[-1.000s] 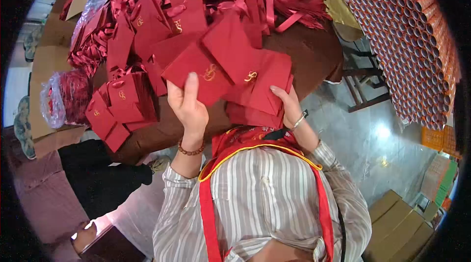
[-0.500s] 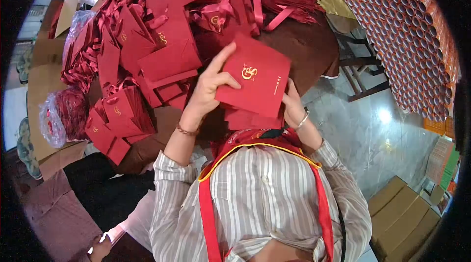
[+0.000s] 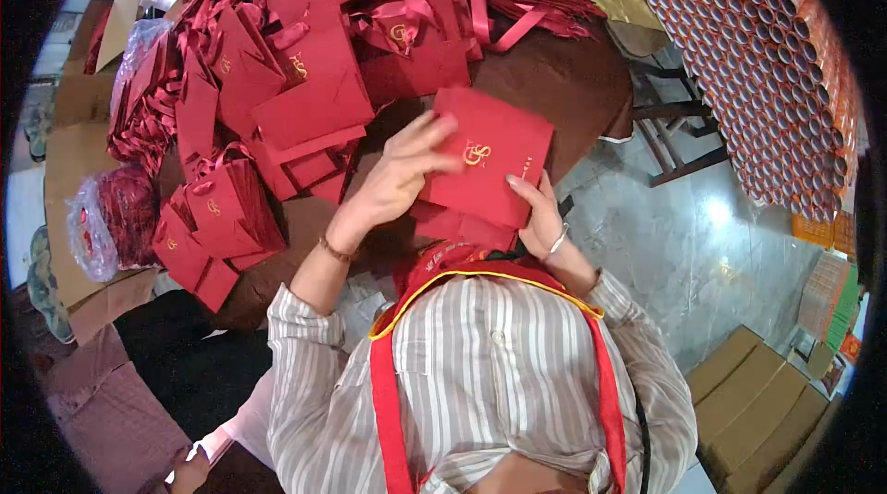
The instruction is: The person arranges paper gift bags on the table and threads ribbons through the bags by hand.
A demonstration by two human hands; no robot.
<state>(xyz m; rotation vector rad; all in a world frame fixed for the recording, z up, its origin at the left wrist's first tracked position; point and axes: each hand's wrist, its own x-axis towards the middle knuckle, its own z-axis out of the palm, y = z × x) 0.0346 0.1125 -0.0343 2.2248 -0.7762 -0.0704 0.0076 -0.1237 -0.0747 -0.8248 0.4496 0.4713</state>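
Head view: red bag (image 3: pixel 504 147) is being held before the striped shirt (image 3: pixel 499 374).
Its right side is being clamped by the grip of the right hand (image 3: pixel 543 219); the left hand (image 3: pixel 395 178), blurred, is being held at its left side, whether closed cannot be told. Piled bags (image 3: pixel 314 78) are being supported by the desk (image 3: pixel 554 78).

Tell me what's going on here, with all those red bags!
Someone in a striped shirt is handling red paper bags. Their right hand holds a flat red gift bag with gold lettering, thumb on its front. Their left hand is at the bag's left edge, blurred, so I can't tell whether it's touching. Beyond, a big heap of ribboned gift bags lies on a brown-covered table.
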